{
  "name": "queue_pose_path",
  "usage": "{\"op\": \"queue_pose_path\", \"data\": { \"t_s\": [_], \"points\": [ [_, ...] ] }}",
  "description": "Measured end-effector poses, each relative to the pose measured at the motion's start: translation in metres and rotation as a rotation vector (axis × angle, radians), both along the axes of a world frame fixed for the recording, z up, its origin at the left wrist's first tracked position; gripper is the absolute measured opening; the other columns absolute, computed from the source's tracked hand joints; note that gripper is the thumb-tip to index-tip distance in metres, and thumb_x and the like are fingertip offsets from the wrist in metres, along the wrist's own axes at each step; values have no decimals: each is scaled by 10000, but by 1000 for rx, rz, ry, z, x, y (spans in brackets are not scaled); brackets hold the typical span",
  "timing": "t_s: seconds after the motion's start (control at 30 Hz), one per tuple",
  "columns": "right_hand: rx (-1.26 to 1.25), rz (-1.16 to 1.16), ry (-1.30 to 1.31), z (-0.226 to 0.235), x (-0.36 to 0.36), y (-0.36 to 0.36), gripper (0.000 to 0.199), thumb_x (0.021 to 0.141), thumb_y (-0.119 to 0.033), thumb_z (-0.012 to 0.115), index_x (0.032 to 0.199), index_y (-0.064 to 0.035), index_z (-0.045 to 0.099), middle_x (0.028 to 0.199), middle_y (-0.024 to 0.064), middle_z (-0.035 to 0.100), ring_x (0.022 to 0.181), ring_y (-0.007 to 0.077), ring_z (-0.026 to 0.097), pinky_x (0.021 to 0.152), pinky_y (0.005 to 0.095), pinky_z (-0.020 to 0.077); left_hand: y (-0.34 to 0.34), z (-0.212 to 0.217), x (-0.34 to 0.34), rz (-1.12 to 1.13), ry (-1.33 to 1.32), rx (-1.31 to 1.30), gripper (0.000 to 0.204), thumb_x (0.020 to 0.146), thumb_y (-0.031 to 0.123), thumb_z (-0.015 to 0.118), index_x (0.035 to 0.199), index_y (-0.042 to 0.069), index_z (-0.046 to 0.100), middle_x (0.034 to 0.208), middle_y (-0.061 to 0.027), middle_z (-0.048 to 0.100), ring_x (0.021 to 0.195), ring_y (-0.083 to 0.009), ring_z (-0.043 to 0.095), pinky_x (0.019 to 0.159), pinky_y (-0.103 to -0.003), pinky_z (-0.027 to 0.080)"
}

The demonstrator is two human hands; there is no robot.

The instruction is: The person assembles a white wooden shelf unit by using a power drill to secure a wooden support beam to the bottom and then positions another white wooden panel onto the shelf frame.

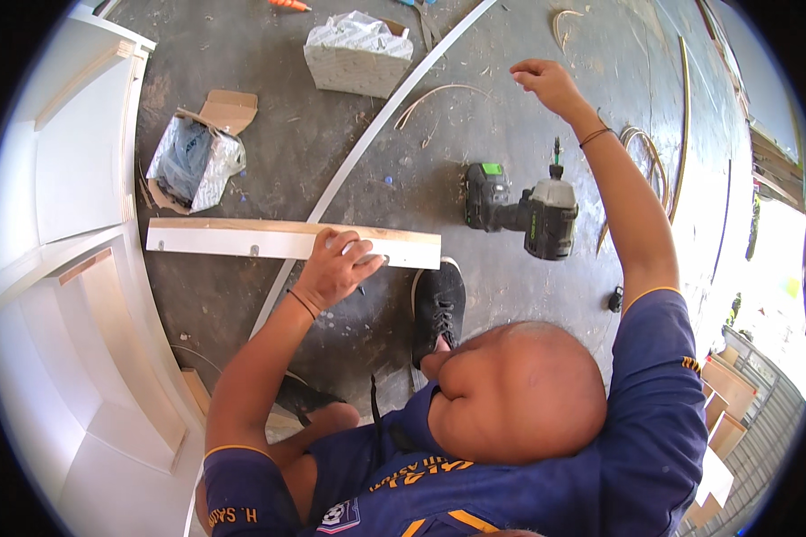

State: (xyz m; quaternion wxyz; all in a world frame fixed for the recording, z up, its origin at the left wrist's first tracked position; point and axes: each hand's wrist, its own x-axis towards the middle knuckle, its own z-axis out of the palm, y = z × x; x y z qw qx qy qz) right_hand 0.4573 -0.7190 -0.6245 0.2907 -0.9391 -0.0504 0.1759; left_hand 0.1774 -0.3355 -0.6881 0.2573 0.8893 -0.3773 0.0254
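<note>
My left hand is closed over a long white board with a bare wood edge on its far side. Metal-looking round fittings dot the board's white face. My right hand is stretched out far to the right, with thumb and fingertips drawn together; whatever they pinch, if anything, is too small to see. Between my right arm and the board, a black and grey cordless driver rests on the floor, its bit pointing away from me. The driver's battery has a green patch.
At left stands a white cabinet with open compartments. An opened box and a pale carton sit on the floor. A long white strip crosses beneath the board. Coiled strips lie right of my forearm; my shoe is beside the board.
</note>
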Motion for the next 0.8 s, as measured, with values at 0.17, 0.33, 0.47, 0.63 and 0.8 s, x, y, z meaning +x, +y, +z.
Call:
{"op": "queue_pose_path", "data": {
  "t_s": [0.17, 0.33, 0.47, 0.63, 0.8],
  "points": [
    [-174, 143, -125, -24, 41, 0, 360, 836, -280, 566, 1095, -46, 654, 1058, 153, 667, 978, 312, 618, 885, 372, 472, 1, 2, -1, 25, 36, 19, 272, 717, 182, 681, 983, 240, 671, 1017, 40, 522, 1041, -180, 466, 911, -437, 365],
    [-312, 55, -212, -65, 105, -33, 415, 855, -263, 543, 1196, -33, 598, 1135, 181, 639, 1074, 341, 594, 952, 370, 446, -1, 8, 6, 27, 66, -11, 266, 701, 176, 703, 958, 237, 674, 1007, 38, 526, 1028, -181, 481, 895, -436, 373],
    [-348, 9, -223, -77, 151, -33, 451, 821, -287, 516, 1206, -67, 597, 1144, 188, 626, 1084, 362, 576, 948, 395, 446, -1, 11, 9, 60, 95, -14, 274, 690, 176, 735, 950, 241, 679, 991, 37, 532, 1018, -187, 497, 883, -439, 384],
    [-275, -226, -137, -90, 198, -23, 477, 811, -243, 561, 1257, -77, 560, 1150, 198, 623, 1047, 332, 610, 895, 375, 484, -4, 16, 14, 92, 143, -4, 271, 703, 189, 711, 964, 248, 664, 994, 44, 534, 1016, -171, 499, 906, -433, 371],
    [-212, -349, -19, -116, 223, 2, 587, 854, -397, 507, 1370, -122, 455, 1237, 194, 582, 1119, 321, 583, 940, 367, 452, -5, 22, 12, 149, 191, 2, 256, 728, 191, 681, 976, 251, 659, 989, 45, 543, 1006, -162, 505, 905, -429, 374]
  ]
}}
